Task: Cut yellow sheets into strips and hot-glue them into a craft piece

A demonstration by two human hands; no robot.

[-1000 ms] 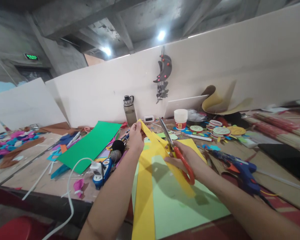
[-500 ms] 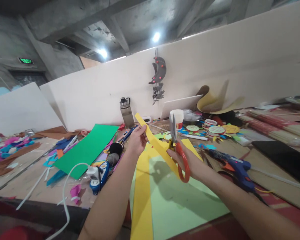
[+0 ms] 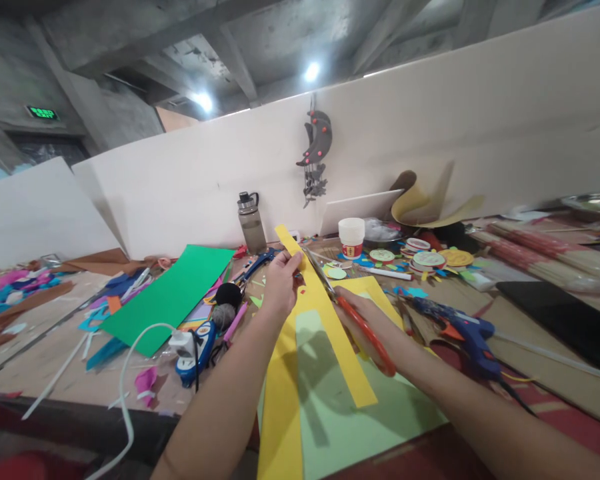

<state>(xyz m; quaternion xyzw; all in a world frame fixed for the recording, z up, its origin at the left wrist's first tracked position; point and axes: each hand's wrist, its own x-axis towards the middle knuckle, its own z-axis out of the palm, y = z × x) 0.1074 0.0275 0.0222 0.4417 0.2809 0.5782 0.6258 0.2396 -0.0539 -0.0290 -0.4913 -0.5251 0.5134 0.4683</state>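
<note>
My left hand (image 3: 281, 283) pinches a long yellow paper strip (image 3: 330, 319) near its upper end. The strip slants down to the right, its lower end over the green sheet. In my right hand (image 3: 357, 310) is a pair of scissors (image 3: 363, 323) with orange-red handles. Their blades lie along the strip's right edge and point up toward my left hand; whether they are cutting into it I cannot tell. Beneath both hands lie a pale green sheet (image 3: 370, 413) and a larger yellow sheet (image 3: 280, 427).
A blue glue gun (image 3: 460, 330) lies at the right, near a black slab (image 3: 560, 320). Left are a green sheet (image 3: 173, 297) and a blue power strip (image 3: 196, 353) with a white cable. Behind stand a bottle (image 3: 251, 223) and a white cup (image 3: 351, 237).
The scissors have tilted from upright to lying along the strip's edge. My right hand no longer grips the strip's lower part, which now hangs free. The view has shifted slightly.
</note>
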